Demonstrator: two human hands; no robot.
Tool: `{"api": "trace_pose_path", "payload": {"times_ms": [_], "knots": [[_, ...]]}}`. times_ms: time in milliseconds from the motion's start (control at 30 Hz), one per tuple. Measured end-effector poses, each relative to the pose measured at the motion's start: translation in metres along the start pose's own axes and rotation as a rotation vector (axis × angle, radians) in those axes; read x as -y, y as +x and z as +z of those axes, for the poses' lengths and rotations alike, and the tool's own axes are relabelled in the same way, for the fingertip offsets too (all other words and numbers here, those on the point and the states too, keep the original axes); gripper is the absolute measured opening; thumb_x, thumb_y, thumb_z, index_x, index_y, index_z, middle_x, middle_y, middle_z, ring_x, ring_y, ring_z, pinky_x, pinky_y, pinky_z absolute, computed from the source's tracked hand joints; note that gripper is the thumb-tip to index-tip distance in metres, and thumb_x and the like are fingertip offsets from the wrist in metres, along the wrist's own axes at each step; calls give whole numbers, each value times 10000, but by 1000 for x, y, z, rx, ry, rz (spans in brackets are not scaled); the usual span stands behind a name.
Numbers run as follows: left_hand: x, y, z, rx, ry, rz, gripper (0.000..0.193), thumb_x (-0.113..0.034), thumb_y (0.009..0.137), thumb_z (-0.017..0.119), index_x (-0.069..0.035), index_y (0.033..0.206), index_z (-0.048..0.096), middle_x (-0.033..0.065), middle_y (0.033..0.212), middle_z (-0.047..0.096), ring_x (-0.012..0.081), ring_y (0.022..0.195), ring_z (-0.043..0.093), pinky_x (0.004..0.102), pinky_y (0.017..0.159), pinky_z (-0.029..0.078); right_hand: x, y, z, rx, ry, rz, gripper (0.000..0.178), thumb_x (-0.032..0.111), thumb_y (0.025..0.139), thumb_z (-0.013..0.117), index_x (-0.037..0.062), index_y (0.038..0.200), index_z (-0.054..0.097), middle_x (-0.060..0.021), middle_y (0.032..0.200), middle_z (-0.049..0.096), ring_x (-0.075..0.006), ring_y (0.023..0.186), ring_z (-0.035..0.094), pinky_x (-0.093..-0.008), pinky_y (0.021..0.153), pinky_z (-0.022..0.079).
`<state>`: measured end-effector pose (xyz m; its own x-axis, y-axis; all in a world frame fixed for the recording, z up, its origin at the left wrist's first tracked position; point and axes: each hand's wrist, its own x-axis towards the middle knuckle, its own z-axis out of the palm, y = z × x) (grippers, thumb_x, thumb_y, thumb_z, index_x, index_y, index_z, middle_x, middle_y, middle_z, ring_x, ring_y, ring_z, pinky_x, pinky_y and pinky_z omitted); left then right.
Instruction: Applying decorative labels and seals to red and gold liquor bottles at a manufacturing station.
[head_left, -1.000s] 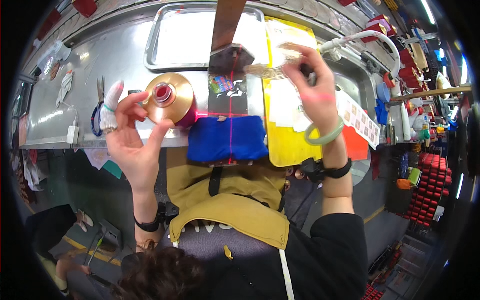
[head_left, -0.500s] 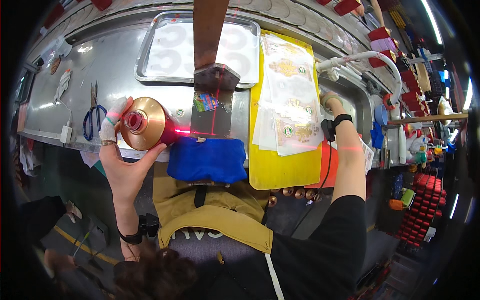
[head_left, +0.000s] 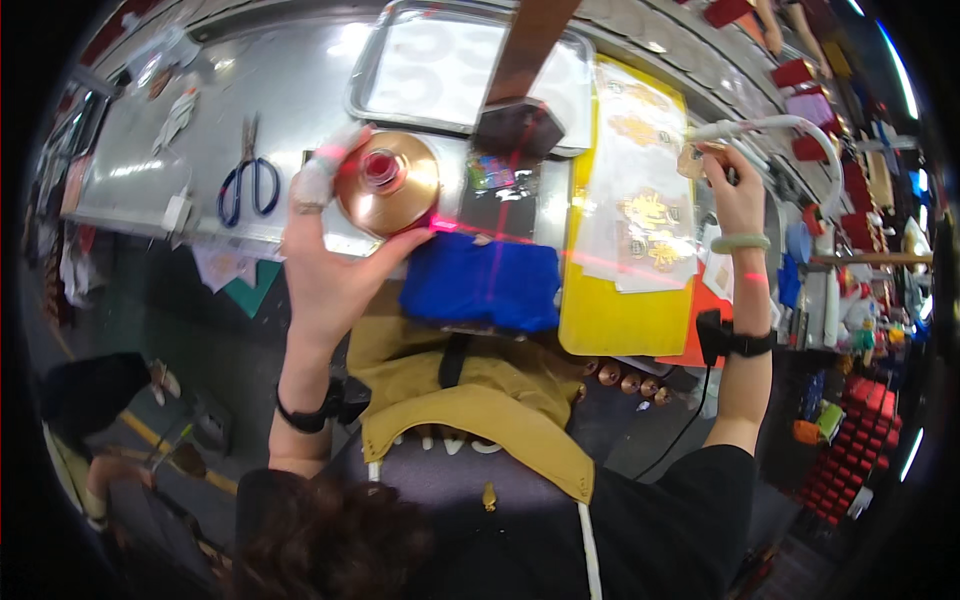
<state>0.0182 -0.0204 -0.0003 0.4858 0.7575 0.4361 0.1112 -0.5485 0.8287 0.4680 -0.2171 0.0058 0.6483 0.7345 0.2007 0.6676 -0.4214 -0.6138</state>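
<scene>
My left hand [head_left: 335,250] is wrapped around a glossy bottle, gold [head_left: 400,205] on its shoulder with a red neck. White wrapping covers a finger of this hand. The bottle's neck faces up toward me, and its lower body is hidden. By the tap, my right hand [head_left: 738,195] pinches a small, pale tan decal [head_left: 690,162], its print too blurred to make out. Just right of the bottle is a dark metal stand [head_left: 500,212] crossed by red laser lines. A folded blue cloth [head_left: 482,285] lies at the bench's front edge.
Printed translucent sheets [head_left: 640,240] lie on a yellow board [head_left: 620,330]. A metal tray [head_left: 362,90] with a white sheet sits behind the bottle. Blue-handled scissors [head_left: 248,180] lie on the left. A white curved tap [head_left: 800,122] rises at the right. Another person [head_left: 95,395] is at lower left.
My right hand has come up out of the sink, with the decal now showing in its fingers. My left hand keeps hold of the bottle. The whole view has shifted and tilted.
</scene>
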Motion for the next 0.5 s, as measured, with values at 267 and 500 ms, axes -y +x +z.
{"api": "trace_pose_path", "payload": {"times_ms": [267,500], "knots": [[-20,-25,-12,-167,-188,-65,365,-58,973,761,25,1278,578,163,1241,717,168,992,705,311,873,559,189,-87,93,39,529,-141,350,53,968,770,-6,1304,691,46,880,665,-30,778,543,-202,694,413],[-47,-28,-18,79,-844,-410,294,-106,1075,655,63,1277,526,193,1167,748,210,896,768,290,781,603,268,-111,98,220,910,-235,465,1,980,736,-55,1405,555,-83,1114,752,-116,997,684,-259,878,533]]}}
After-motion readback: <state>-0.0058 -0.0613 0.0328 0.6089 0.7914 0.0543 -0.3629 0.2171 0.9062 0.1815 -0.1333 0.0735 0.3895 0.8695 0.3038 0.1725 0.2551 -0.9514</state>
